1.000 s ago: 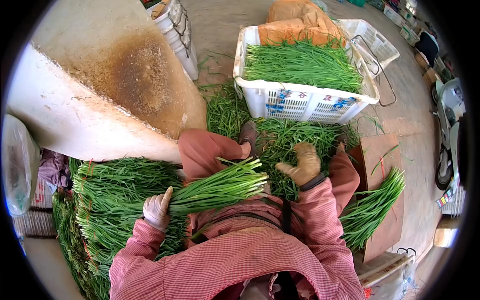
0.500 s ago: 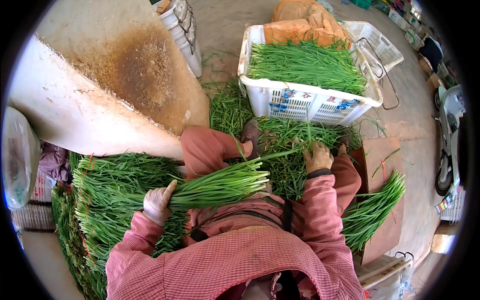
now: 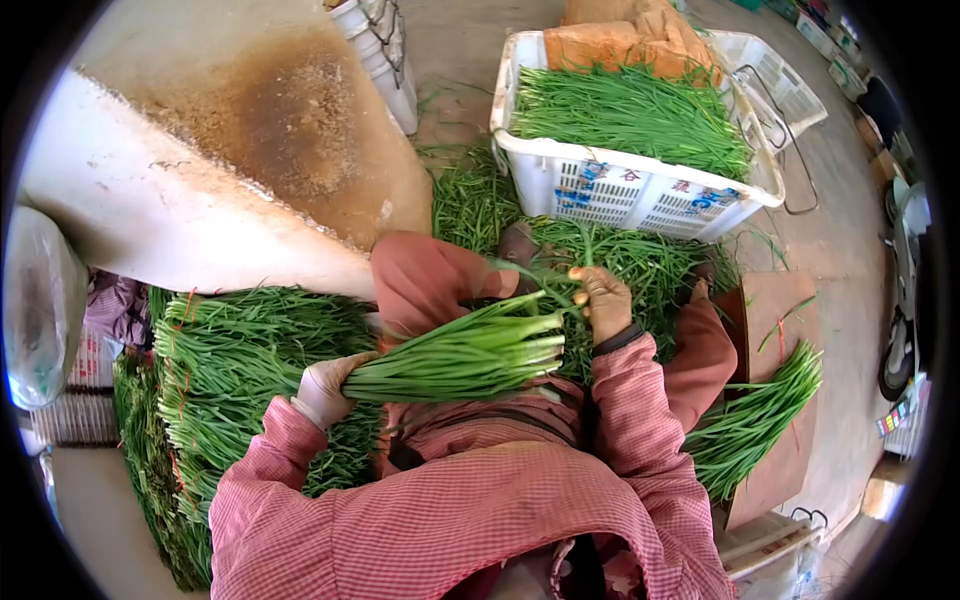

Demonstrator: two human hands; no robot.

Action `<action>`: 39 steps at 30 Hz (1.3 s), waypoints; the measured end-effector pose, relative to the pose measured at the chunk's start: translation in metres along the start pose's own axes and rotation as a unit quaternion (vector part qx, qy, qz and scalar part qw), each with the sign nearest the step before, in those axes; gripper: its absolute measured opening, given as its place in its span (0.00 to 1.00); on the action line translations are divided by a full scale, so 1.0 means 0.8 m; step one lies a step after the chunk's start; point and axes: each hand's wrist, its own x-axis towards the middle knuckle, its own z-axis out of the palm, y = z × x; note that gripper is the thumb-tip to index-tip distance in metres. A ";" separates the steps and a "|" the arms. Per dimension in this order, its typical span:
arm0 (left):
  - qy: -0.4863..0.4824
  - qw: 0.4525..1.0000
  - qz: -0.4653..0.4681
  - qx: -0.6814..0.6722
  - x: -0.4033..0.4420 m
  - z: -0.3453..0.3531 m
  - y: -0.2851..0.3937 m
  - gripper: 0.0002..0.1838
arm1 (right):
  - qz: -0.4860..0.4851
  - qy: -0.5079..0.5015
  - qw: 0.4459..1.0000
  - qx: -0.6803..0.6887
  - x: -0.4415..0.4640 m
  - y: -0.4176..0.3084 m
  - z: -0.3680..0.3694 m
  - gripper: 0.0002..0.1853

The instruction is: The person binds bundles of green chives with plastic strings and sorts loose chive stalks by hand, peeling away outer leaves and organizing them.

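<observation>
My left hand point(image 3: 330, 390), in a pale glove, is wrapped round a thick bunch of green stalks point(image 3: 450, 355) lying across my lap, its white cut ends pointing right. Just past those ends, my right hand point(image 3: 604, 302), in a dirty tan glove, pinches a few loose green leaves. Loose greens point(image 3: 625, 258) cover the floor between my feet. On my left rises a large stack of bundled greens point(image 3: 260, 370) with red ties. Another bunch point(image 3: 760, 425) rests to my right, on a brown board point(image 3: 800, 460).
A white crate point(image 3: 625, 200) full of greens, with an orange-brown cloth point(image 3: 635, 40) at its back, stands ahead. White buckets point(image 3: 385, 60) are stacked beyond a stained slab point(image 3: 310, 130) at front left. A scooter point(image 3: 905, 290) is at far right.
My right hand came down to the loose greens, then moved left towards the bunch's cut ends with leaves pinched. The bunch has shifted slightly right and up; my left hand still holds it.
</observation>
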 end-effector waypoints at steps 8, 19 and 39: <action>-0.274 0.862 -0.229 -0.360 -0.012 0.021 -0.025 0.27 | 0.188 -0.237 0.945 -0.123 0.005 0.020 -0.013 0.20; -0.314 0.769 -0.316 -0.458 -0.037 0.062 -0.027 0.21 | 0.038 -0.114 0.992 -0.044 -0.002 -0.041 -0.020 0.14; -0.316 0.765 -0.261 -0.497 -0.046 0.066 -0.033 0.20 | 0.228 -0.323 0.918 -0.018 -0.045 -0.020 0.059 0.15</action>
